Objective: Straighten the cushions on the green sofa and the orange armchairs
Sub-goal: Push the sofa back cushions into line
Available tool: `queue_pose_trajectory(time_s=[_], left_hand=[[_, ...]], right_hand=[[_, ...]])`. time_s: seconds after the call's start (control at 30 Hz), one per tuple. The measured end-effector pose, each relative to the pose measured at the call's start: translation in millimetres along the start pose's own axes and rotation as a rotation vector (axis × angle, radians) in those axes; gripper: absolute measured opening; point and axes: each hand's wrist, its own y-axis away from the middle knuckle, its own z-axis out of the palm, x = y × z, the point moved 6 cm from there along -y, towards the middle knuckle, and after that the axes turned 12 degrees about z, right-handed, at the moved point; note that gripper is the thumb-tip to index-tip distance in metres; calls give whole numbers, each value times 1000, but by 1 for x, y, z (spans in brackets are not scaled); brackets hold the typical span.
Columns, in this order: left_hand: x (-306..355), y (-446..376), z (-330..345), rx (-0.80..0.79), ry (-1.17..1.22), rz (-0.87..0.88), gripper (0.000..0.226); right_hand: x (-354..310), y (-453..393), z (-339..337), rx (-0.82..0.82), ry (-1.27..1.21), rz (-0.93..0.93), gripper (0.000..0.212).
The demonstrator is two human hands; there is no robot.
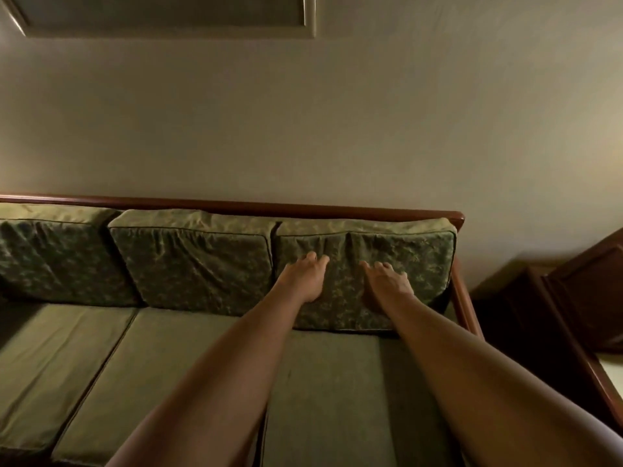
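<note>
Green patterned fabric covers three back cushions standing in a row against the wooden back rail of the green sofa.

Left back cushion: partly cut off by the frame edge; its face is creased.

Middle back cushion: tilted, with its lower edge swung toward the left and its top corner riding against the neighbour on the right. Diagonal wrinkles cross its face.

Right back cushion: the unit in hand. Its long axis runs left to right, parallel to the back rail, and it sits directly ahead of both arms, against the right armrest.

Left hand: flat on the cushion face, left of centre, fingers apart and extended upward toward the top seam. It grips nothing.

Right hand: flat on the same face, right of centre, fingers spread, likewise clamped on nothing. The two hands lie well apart and at about the same height, so neither is clearly nearer.

Judgement: the step is pressing or smoothing this cushion back against the rail. Equal pressure from both hands should keep its long axis parallel to the rail. The middle back cushion appears to need squaring next. No orange armchairs are in view.
</note>
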Motion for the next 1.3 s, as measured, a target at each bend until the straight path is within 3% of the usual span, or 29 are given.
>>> queue_pose_trajectory(time_s=[0.13,0.27,0.47,0.67,0.87,1.07,1.2,1.3], left_hand=[[-46,-60,9,-79,25,-1,62],[-86,-116,21,-147,6,19,59],[-131,-191,30,-147,-32,37,57],[-165,-236,56,-251,-182,15,92],[-166,-239,71,-239,-277,103,64],[-150,-237,31,-168,-382,254,40],[-146,-242,9,-83,-344,246,31],[-153,-237,35,-163,-235,139,32]], right_hand=[[-6,-60,11,-57,-14,76,77],[-24,-123,20,-96,-17,73,70],[-43,-195,20,-37,-22,45,71],[-47,-261,34,-74,20,17,71],[-59,-273,55,-207,79,10,63],[-49,-263,26,-229,2,-56,54],[-42,-261,17,-143,-67,-2,55],[-49,-253,33,-217,-67,-10,69]])
